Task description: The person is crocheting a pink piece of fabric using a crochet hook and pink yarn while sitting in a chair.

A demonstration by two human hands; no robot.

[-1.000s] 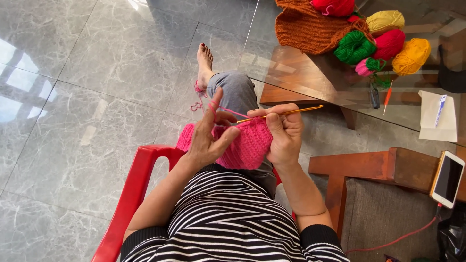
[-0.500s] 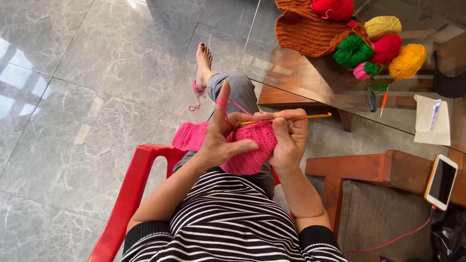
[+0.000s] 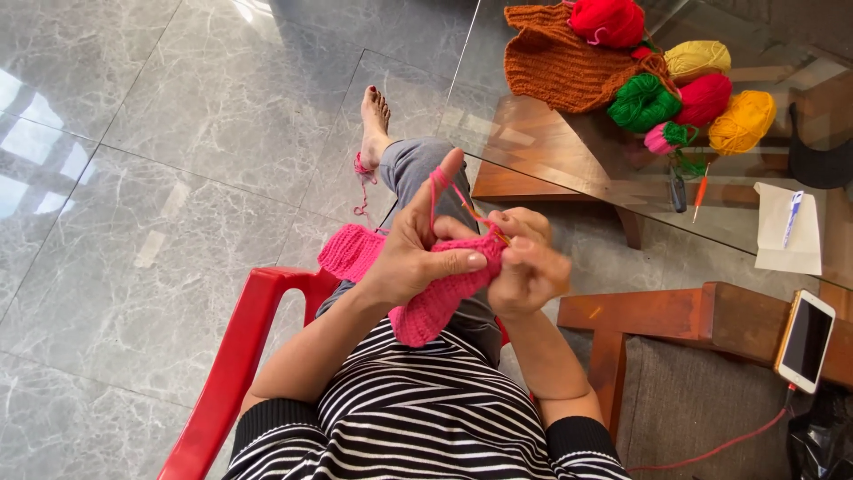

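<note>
My left hand (image 3: 418, 240) pinches a pink crocheted piece (image 3: 418, 298) between thumb and fingers, with the index finger raised and pink yarn (image 3: 437, 182) looped over it. Close against it on the right, my right hand (image 3: 526, 262) is closed around a crochet hook (image 3: 499, 235), of which only a short orange bit shows at the top edge of the fabric. The pink piece hangs over my lap and folds out to the left. A strand of pink yarn (image 3: 362, 182) runs down to my bare foot (image 3: 374, 120) on the floor.
I sit on a red plastic chair (image 3: 233, 356) over a grey marble floor. A glass-topped wooden table (image 3: 569, 147) at upper right holds an orange knit piece (image 3: 560, 62), several coloured yarn balls (image 3: 702, 98), paper and a pen. A phone (image 3: 805, 340) charges on a wooden armrest at right.
My right hand has turned and closed in over the hook, so its long orange shaft no longer sticks out to the right. The left index finger stays raised with the yarn.
</note>
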